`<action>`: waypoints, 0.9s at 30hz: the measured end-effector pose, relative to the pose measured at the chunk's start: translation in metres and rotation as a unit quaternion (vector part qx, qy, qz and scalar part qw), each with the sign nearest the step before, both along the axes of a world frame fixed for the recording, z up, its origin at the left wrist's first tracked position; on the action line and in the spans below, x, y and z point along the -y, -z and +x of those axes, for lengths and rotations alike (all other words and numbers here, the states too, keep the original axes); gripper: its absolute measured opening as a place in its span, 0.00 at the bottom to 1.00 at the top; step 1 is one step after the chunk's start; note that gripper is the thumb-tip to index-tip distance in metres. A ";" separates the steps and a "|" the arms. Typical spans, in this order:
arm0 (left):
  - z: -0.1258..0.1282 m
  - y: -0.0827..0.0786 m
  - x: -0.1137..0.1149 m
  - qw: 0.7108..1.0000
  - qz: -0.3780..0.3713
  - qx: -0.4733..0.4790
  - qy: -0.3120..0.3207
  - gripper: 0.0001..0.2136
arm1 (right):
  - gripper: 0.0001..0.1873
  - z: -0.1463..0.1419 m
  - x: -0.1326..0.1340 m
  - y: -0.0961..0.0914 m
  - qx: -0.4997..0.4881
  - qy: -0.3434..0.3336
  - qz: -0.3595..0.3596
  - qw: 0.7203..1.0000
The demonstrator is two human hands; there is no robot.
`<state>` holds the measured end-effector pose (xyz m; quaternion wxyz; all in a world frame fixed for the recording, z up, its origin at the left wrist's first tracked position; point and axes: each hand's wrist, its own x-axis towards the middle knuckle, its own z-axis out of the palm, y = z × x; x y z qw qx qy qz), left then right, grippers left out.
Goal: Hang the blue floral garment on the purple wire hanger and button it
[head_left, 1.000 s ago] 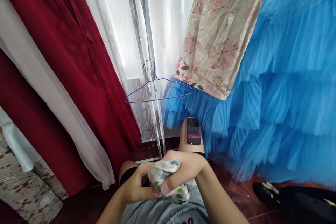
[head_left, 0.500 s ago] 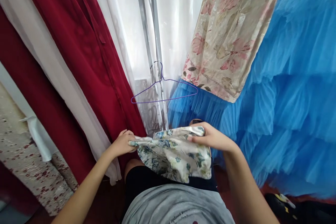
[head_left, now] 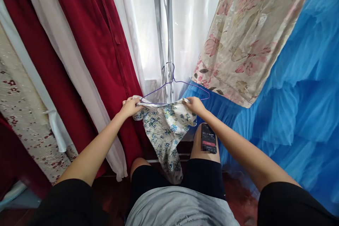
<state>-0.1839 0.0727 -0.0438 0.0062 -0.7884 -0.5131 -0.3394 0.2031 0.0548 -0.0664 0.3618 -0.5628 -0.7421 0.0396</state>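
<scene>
A white cloth (head_left: pixel 166 123) with a blue and green floral print is stretched by its top edge between my two hands. My left hand (head_left: pixel 130 107) pinches the edge at the left corner, thumb on top. At the right corner my right hand (head_left: pixel 195 106) grips the same edge, its fingers partly hidden by the cloth. The rest of the cloth hangs in folds down between my knees. Right behind the top edge, a purple wire hanger (head_left: pixel 189 83) hangs from a hook; its bottom bar runs along the cloth's edge, partly covered at the left.
A silver metal stand (head_left: pixel 160 24) rises behind the hanger before a white curtain (head_left: pixel 193 14). Dark red fabric (head_left: pixel 87 42) hangs at left. On the right hang a beige floral cloth (head_left: pixel 238 42) and a ruffled blue tulle skirt (head_left: pixel 280 123). A phone (head_left: pixel 209 137) lies on my right thigh.
Both hands have moved forward and up with the cloth, from above my lap to the hanger's bottom bar. The bunched cloth now hangs down spread from its top edge. The phone has come into view.
</scene>
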 end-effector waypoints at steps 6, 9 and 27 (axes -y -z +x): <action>0.023 -0.029 0.009 0.990 0.099 -0.074 0.075 0.05 | 0.19 -0.012 0.026 0.005 0.019 0.035 -0.003 0.999; 0.052 -0.040 0.014 0.980 0.110 -0.032 0.164 0.05 | 0.20 -0.022 0.035 0.003 0.032 0.013 -0.015 0.999; 0.063 -0.038 0.007 0.983 0.112 0.141 0.039 0.15 | 0.27 0.088 0.034 -0.046 -0.245 -0.126 -0.095 0.957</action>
